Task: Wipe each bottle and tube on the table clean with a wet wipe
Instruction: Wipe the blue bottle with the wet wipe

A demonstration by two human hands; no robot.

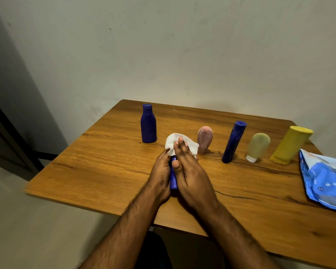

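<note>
My left hand (162,172) grips a slim blue tube (173,179) over the middle of the wooden table (97,164), its fingers curled round the tube's left side, while my right hand (189,171) holds a white wet wipe (175,141) against the tube's far end, fingers stretched forward over the cloth and thumb bent onto the blue plastic. Behind my hands, toward the table's far edge, stands a row of containers: a dark blue bottle (148,124) nearest the far left corner, then a pink tube (204,139) on its cap just beside the wipe, a tall blue tube (233,141), a pale green tube (257,146) on a white cap, and a yellow tube (290,146) closest to the right edge. None of them shows writing I can read; whatever labels they carry face away or are too blurred. A blue and white wipe pack (325,179) lies flat at the right edge, its print too smeared to make out. The tabletop is warm brown wood with dark grain lines and rounded corners, and its far edge meets a plain pale wall (163,45) marked with a few small specks. A dark doorway or frame (0,133) shows at the left, with a light floor (27,220) below the table's near left corner.
</note>
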